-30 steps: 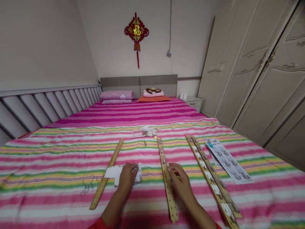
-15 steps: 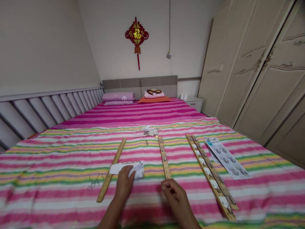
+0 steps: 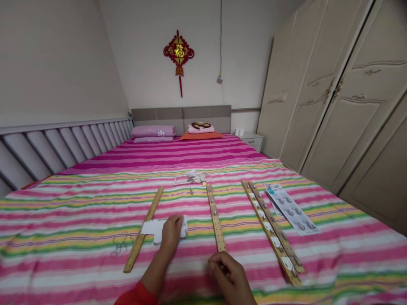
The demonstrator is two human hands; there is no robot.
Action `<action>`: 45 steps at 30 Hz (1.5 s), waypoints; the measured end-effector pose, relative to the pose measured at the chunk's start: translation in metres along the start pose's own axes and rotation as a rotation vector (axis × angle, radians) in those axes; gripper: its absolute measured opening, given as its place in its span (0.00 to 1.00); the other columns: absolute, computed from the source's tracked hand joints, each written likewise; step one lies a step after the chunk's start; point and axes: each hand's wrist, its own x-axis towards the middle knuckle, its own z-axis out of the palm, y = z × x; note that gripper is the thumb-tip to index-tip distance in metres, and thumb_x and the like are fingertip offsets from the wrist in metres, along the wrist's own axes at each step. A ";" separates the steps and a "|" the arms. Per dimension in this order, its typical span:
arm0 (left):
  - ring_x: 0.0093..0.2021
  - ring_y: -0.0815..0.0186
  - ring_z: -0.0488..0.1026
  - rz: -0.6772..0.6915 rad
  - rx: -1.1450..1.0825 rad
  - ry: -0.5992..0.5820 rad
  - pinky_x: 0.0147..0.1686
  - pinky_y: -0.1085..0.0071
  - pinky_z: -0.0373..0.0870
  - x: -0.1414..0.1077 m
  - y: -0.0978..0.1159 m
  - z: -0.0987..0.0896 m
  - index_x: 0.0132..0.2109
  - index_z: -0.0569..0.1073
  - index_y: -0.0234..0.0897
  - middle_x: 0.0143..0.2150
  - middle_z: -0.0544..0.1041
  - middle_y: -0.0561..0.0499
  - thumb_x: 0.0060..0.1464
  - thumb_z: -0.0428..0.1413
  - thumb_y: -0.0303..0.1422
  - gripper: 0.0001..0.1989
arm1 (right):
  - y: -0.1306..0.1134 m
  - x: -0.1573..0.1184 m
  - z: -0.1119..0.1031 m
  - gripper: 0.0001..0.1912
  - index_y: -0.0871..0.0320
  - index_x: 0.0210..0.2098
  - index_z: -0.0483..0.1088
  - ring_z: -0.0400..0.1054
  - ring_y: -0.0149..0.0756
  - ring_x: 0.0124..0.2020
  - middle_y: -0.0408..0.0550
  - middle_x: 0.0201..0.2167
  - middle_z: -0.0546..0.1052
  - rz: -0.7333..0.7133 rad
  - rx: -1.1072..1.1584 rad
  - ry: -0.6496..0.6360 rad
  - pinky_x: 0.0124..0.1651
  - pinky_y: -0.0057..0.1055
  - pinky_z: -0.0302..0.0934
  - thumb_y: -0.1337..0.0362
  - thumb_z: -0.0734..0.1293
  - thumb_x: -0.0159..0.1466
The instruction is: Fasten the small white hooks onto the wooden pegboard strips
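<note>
My left hand [image 3: 172, 232] lies over the right part of a torn white card [image 3: 152, 227], fingers curled together. Whatever may be between these fingers is hidden. The card's left end overlaps a plain wooden strip [image 3: 143, 233]. Just below the near end of the middle wooden strip [image 3: 216, 226] is my right hand [image 3: 229, 275], its thumb and fingertips closed in a pinch. I cannot make out what it holds. Several small metal pieces [image 3: 214, 209] sit along the far half of the middle strip.
To the right lie two wooden strips [image 3: 266, 224] bearing white and metal pieces, beside a printed sheet [image 3: 293, 209]. A clear bag of small parts [image 3: 193, 177] lies farther off. Thin wire [image 3: 121, 245] is at left. A striped sheet [image 3: 79, 220] covers the bed.
My left hand has shifted from lying across the card to a curled grip near its right side. My right hand stays pinched by the middle strip. The whole view has shifted slightly.
</note>
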 end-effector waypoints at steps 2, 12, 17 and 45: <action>0.32 0.61 0.73 -0.025 -0.066 0.005 0.32 0.66 0.68 -0.010 0.014 -0.009 0.36 0.76 0.34 0.32 0.77 0.46 0.52 0.48 0.39 0.15 | -0.003 0.000 -0.002 0.18 0.58 0.23 0.69 0.59 0.30 0.21 0.41 0.18 0.66 0.097 0.104 -0.032 0.24 0.25 0.52 0.49 0.66 0.55; 0.33 0.64 0.72 0.454 -0.171 -0.520 0.33 0.71 0.69 -0.110 0.110 -0.046 0.39 0.77 0.45 0.34 0.76 0.46 0.56 0.48 0.33 0.12 | -0.024 -0.006 0.009 0.21 0.61 0.19 0.68 0.59 0.25 0.10 0.39 0.09 0.66 0.420 0.760 -0.209 0.15 0.21 0.50 0.48 0.68 0.53; 0.37 0.64 0.72 0.570 -0.122 -0.514 0.41 0.69 0.65 -0.125 0.108 -0.046 0.37 0.77 0.50 0.35 0.78 0.50 0.54 0.52 0.30 0.11 | -0.026 -0.014 -0.001 0.14 0.61 0.23 0.71 0.57 0.22 0.10 0.37 0.12 0.67 0.406 0.712 -0.246 0.14 0.20 0.49 0.56 0.73 0.49; 0.24 0.71 0.68 -0.622 -1.217 -0.293 0.27 0.74 0.65 -0.139 0.133 -0.018 0.30 0.74 0.33 0.24 0.72 0.52 0.39 0.65 0.35 0.12 | -0.040 -0.031 -0.009 0.15 0.60 0.23 0.69 0.54 0.25 0.17 0.37 0.15 0.64 0.098 0.268 -0.001 0.20 0.22 0.48 0.53 0.70 0.52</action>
